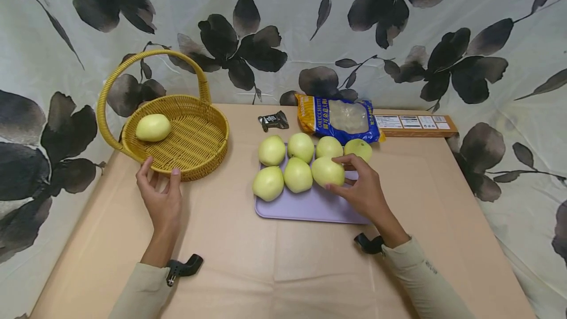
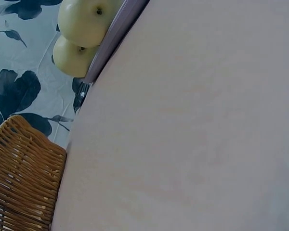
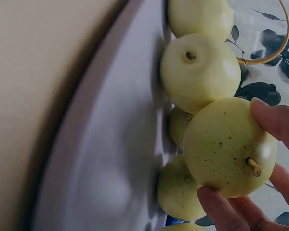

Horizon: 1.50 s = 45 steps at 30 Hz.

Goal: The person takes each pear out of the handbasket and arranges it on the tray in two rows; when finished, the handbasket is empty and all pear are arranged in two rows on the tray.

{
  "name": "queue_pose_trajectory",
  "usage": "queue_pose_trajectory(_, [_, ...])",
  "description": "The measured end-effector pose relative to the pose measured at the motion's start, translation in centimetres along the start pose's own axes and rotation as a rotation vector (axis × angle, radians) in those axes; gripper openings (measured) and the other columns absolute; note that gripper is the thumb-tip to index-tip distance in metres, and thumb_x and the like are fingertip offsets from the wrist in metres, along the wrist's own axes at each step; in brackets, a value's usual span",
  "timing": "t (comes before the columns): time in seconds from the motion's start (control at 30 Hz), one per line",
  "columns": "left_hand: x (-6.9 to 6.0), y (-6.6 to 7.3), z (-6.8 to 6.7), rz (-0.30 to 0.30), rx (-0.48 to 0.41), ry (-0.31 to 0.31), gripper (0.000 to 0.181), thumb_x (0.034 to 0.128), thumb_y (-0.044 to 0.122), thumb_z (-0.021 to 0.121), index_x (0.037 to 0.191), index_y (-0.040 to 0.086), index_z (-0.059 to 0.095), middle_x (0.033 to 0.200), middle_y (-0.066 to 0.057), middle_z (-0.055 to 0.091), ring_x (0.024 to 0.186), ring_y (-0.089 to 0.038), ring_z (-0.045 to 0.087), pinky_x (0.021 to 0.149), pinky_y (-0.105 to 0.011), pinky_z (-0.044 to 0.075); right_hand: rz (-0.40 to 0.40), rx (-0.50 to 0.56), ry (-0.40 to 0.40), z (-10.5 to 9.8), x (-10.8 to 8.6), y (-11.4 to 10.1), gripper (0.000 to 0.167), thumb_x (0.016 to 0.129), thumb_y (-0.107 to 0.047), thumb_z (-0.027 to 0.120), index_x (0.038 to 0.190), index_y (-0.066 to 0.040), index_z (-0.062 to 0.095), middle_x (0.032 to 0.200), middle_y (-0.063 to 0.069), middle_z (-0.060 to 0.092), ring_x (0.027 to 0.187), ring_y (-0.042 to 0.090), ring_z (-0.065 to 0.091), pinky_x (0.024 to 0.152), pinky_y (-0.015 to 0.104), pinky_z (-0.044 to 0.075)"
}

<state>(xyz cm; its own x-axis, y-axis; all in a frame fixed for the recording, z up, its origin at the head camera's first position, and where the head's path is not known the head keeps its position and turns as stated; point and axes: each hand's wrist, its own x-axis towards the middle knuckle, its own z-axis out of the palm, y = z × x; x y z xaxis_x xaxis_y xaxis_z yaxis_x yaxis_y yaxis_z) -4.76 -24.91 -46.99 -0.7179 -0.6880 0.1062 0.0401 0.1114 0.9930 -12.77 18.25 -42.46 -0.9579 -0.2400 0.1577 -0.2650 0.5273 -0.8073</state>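
My right hand (image 1: pixel 361 186) grips a yellow-green pear (image 1: pixel 328 171) between thumb and fingers, over the right part of a lilac tray (image 1: pixel 301 210). In the right wrist view, the held pear (image 3: pixel 229 149) shows its short stem and speckled skin. Several more pears (image 1: pixel 267 183) stand on the tray in two rows. At the left, my left hand (image 1: pixel 161 201) touches the near side of a yellow wicker basket (image 1: pixel 199 161) with spread fingers. One pear (image 1: pixel 153 127) lies in the basket's left part. The left wrist view shows the basket wall (image 2: pixel 26 178), but not the hand.
Behind the tray lie a blue and orange pasta bag (image 1: pixel 341 117) and a long brown box (image 1: pixel 414 124). A small black packet (image 1: pixel 273 121) is between basket and bag. The basket's tall handle (image 1: pixel 104 97) arches up. A floral cloth (image 1: pixel 305 28) hangs behind the table.
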Motion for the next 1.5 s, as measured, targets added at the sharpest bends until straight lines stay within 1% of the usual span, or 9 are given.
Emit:
queue_pose_trajectory(0.23, [-0.1,0.1,0.0,0.005,0.015,-0.001,0.065,0.1048,0.023,0.068,0.161,0.026,0.035,0.17,0.003,0.026,0.156,-0.03,0.031,0.121,-0.051,0.042,0.03,-0.017,0.017,0.9,-0.6,0.9,0.064,0.076,-0.009,0.097,0.131,-0.011,0.064,0.138,0.012,0.063,0.123,0.038,0.067,0.092,0.051,0.064])
queue_pose_trajectory(0.43, [-0.1,0.0,-0.1,0.006,0.026,-0.002,0.065,0.1052,0.023,0.067,0.161,0.027,0.035,0.17,0.003,0.026,0.156,-0.029,0.031,0.121,-0.051,0.042,0.043,-0.017,-0.007,1.4,-0.8,1.7,0.064,0.077,-0.007,0.096,0.131,-0.008,0.061,0.14,0.015,0.061,0.129,0.041,0.064,0.097,0.052,0.062])
queue_pose_trajectory(0.57, [-0.1,0.0,-0.1,0.003,0.02,-0.005,0.065,0.1051,0.024,0.067,0.161,0.028,0.034,0.17,0.002,0.026,0.156,-0.029,0.031,0.121,-0.05,0.042,0.04,-0.005,-0.011,1.2,-0.7,1.5,0.061,0.078,-0.009,0.096,0.128,-0.007,0.063,0.136,0.014,0.064,0.13,0.04,0.064,0.103,0.052,0.059])
queue_pose_trajectory(0.67, [-0.1,0.0,-0.1,0.004,0.018,-0.008,0.066,0.1049,0.024,0.068,0.161,0.028,0.034,0.17,0.002,0.026,0.156,-0.029,0.031,0.12,-0.051,0.042,0.042,-0.007,0.012,0.9,-0.6,1.0,0.058,0.078,-0.011,0.096,0.127,-0.007,0.065,0.134,0.014,0.066,0.132,0.038,0.063,0.106,0.052,0.058])
queue_pose_trajectory(0.87, [-0.1,0.1,-0.1,0.003,0.009,-0.004,0.066,0.1046,0.023,0.068,0.161,0.027,0.035,0.17,0.003,0.026,0.155,-0.029,0.031,0.12,-0.05,0.042,-0.002,-0.01,0.055,0.5,0.1,-0.9,0.057,0.081,-0.013,0.095,0.13,-0.009,0.066,0.132,0.01,0.066,0.133,0.032,0.062,0.112,0.048,0.055])
queue_pose_trajectory(1.03, [-0.1,0.1,0.0,-0.002,0.013,-0.002,0.065,0.1048,0.023,0.068,0.161,0.029,0.035,0.17,0.003,0.026,0.156,-0.029,0.031,0.121,-0.05,0.042,-0.073,0.037,0.033,1.0,1.1,-3.4,0.057,0.081,-0.017,0.095,0.13,-0.013,0.067,0.134,0.005,0.067,0.134,0.027,0.061,0.114,0.048,0.053])
queue_pose_trajectory(1.17, [-0.2,0.0,0.0,-0.002,0.015,-0.006,0.065,0.1051,0.023,0.067,0.161,0.029,0.035,0.17,0.004,0.026,0.156,-0.029,0.03,0.122,-0.051,0.042,-0.151,0.057,0.0,2.0,2.0,-5.5,0.056,0.081,-0.018,0.095,0.129,-0.012,0.068,0.136,0.006,0.066,0.135,0.026,0.059,0.115,0.051,0.052])
queue_pose_trajectory(1.33, [-0.2,-0.1,-0.1,-0.006,0.01,-0.004,0.065,0.1051,0.024,0.067,0.161,0.027,0.034,0.17,0.004,0.025,0.157,-0.029,0.029,0.123,-0.051,0.041,-0.244,0.059,-0.038,3.6,3.1,-8.0,0.055,0.081,-0.022,0.095,0.129,-0.014,0.069,0.133,0.003,0.067,0.131,0.02,0.06,0.114,0.048,0.053])
queue_pose_trajectory(1.5, [-0.1,0.0,-0.1,-0.002,-0.011,-0.013,0.066,0.1049,0.023,0.068,0.162,0.028,0.034,0.171,0.004,0.024,0.158,-0.03,0.028,0.123,-0.052,0.04,-0.341,0.108,-0.064,5.4,3.8,-10.2,0.052,0.082,-0.023,0.095,0.127,-0.015,0.07,0.131,0.0,0.069,0.129,0.016,0.061,0.113,0.045,0.053])
